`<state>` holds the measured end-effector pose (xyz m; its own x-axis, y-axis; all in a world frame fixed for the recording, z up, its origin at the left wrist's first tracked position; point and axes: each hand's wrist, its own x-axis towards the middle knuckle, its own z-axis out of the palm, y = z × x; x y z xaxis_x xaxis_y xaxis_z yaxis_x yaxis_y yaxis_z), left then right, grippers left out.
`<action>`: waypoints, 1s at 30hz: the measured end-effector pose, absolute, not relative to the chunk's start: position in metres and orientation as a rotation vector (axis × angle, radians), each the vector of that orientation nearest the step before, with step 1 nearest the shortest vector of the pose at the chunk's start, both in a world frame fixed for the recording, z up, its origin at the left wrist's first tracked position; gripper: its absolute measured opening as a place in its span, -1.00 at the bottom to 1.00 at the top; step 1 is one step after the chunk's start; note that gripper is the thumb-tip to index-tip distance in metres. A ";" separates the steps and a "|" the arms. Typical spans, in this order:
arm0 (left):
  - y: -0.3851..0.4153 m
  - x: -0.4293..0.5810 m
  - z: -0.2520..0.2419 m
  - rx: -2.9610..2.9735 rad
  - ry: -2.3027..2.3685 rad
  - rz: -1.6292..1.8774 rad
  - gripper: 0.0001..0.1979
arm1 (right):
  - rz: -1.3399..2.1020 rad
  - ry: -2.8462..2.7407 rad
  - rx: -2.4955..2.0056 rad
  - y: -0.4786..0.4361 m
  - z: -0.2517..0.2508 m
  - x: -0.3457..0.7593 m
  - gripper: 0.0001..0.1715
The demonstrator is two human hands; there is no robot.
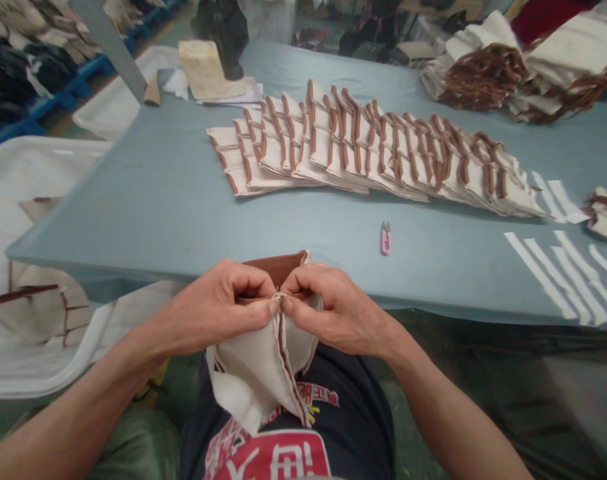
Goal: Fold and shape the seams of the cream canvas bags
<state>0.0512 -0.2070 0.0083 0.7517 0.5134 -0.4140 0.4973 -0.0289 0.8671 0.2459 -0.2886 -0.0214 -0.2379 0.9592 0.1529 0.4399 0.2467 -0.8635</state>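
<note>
A cream fabric pouch [248,367] with brown trim hangs in front of my chest, below the near table edge. My left hand [228,303] pinches its upper rim beside a brown-edged seam, thumb on the outside. Close against it, my right hand [328,303] pinches the same rim on the other side of the seam. Both sets of fingertips almost meet there. The brown lining [278,267] shows behind the fingers; most of the inside is hidden. Pink thread snips [386,239] lie on the table beyond my right hand.
Overlapping cream pieces with brown edging [343,143] spread across the blue-covered table [173,200]. White strips [558,273] lie at the right. Fabric bundles [483,67] are stacked at the back right. A white bin [83,363] holding pouches stands at the left, near a metal post [110,50].
</note>
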 end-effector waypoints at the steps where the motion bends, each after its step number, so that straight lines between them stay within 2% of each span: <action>1: -0.207 0.051 0.008 1.652 0.814 0.012 -0.73 | 0.919 -1.807 -1.286 -0.288 -0.022 0.246 -0.84; 10: -0.211 0.050 0.002 1.708 0.865 0.030 -0.81 | 0.895 -1.801 -1.343 -0.288 -0.028 0.243 -0.83; 19: -0.207 0.046 -0.009 1.460 0.744 0.066 -0.71 | 1.301 -1.569 -1.264 -0.287 -0.028 0.242 -0.84; 30: -0.212 0.048 -0.002 1.640 0.828 0.100 -0.73 | 1.175 -1.606 -1.328 -0.289 -0.028 0.240 -0.84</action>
